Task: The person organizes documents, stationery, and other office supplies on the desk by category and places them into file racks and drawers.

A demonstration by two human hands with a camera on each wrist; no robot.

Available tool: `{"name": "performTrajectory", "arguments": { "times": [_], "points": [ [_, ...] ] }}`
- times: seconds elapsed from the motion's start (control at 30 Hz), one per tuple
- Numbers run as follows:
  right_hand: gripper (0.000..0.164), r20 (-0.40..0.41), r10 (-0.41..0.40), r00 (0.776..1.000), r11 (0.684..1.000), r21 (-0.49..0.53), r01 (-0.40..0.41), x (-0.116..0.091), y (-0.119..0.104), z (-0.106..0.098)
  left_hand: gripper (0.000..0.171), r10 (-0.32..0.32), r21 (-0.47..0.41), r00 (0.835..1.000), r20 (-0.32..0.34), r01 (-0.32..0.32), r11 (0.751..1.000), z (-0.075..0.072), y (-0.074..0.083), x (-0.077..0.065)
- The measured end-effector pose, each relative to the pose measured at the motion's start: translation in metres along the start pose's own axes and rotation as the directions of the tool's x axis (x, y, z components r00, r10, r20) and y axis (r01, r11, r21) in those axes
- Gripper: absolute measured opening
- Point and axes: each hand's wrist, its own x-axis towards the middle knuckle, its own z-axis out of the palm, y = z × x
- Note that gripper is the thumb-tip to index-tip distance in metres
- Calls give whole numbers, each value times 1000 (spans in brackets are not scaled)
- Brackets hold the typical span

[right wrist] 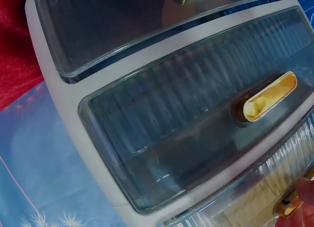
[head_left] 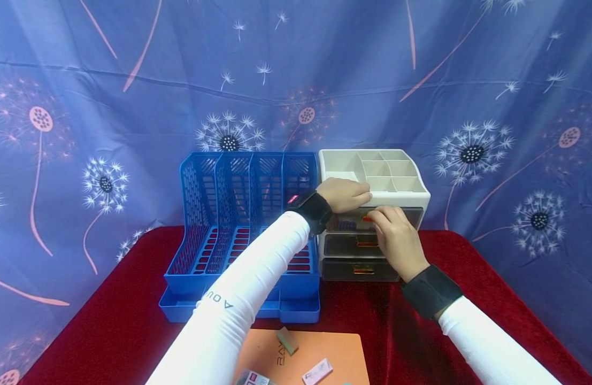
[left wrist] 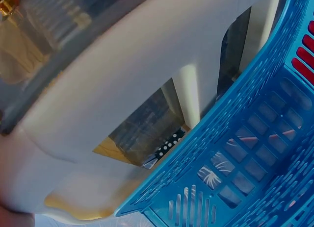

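Observation:
A white desk organizer has small compartments on top and three dark, see-through drawers below. My left hand rests on its front top edge, fingers reaching to the right. Just beneath, my right hand pinches the gold handle of the top drawer. In the right wrist view only some fingertips show at that handle. The middle drawer is shut, its gold handle untouched. The left wrist view looks along the organizer's white side, and little of the left hand appears there.
A blue file rack with upright dividers stands against the organizer's left side. Nearer me, an orange board lies on the red cloth, bearing a green block, a pink block and a partly hidden clear package.

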Motion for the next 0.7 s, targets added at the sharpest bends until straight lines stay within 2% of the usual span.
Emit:
{"name": "performTrajectory", "arguments": {
  "times": [0.3, 0.7],
  "points": [
    [31, -41, 6, 999, 1000, 1, -6, -1, 3, 5, 28, 12, 5, 1000, -5, -12, 1000, 0, 0, 0],
    [31, -55, -32, 998, 999, -36, 30, 1, 6, 7, 29, 10, 6, 1000, -11, -10, 1000, -1, 1, -1]
  ]
}}
